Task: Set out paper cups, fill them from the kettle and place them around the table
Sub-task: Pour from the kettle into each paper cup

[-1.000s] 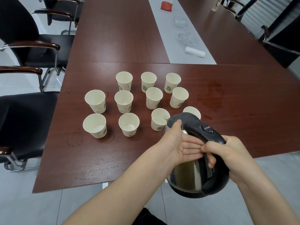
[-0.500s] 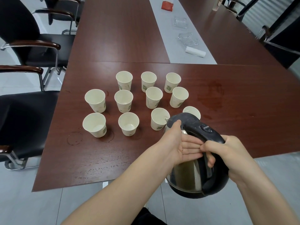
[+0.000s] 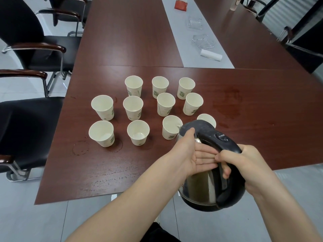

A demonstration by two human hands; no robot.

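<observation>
**Fig. Pouring at the near row.** The kettle [image 3: 201, 186] hangs tilted over the near edge of the table [image 3: 262, 123], at 5 o'clock from the group of eleven paper cups [image 3: 133, 107]. Its spout points toward 11 o'clock, at the rim of the near-row cup [image 3: 170, 128]. Whether water is running cannot be told from this view.

*Handling.* Treat the kettle as heavy and rigid: it has a polished steel body, and the load inside probably shifts as you tip it. The steel wall is likely slippery and may be hot, so the black handle [image 3: 225, 144] is the proper place to take hold. The cups are judged light and soft-walled. An empty cup can slide or tip if the spout nudges it, and a filled one will spill if squeezed. Take each cup round the middle of its wall with gentle pressure.

*Hands.* Your right hand [image 3: 248, 165] is at 3 o'clock of the kettle. It wraps the handle with fingers fully curled and carries the weight. Your left hand [image 3: 194, 154] is at 9 o'clock and lies nearly flat. Its fingers are straight against the steel side, and its thumb reaches up to the edge of the lid [image 3: 201, 127]. It steadies the kettle rather than gripping it.

A wet patch [image 3: 227, 103] marks the table at 1 o'clock from the kettle.
</observation>
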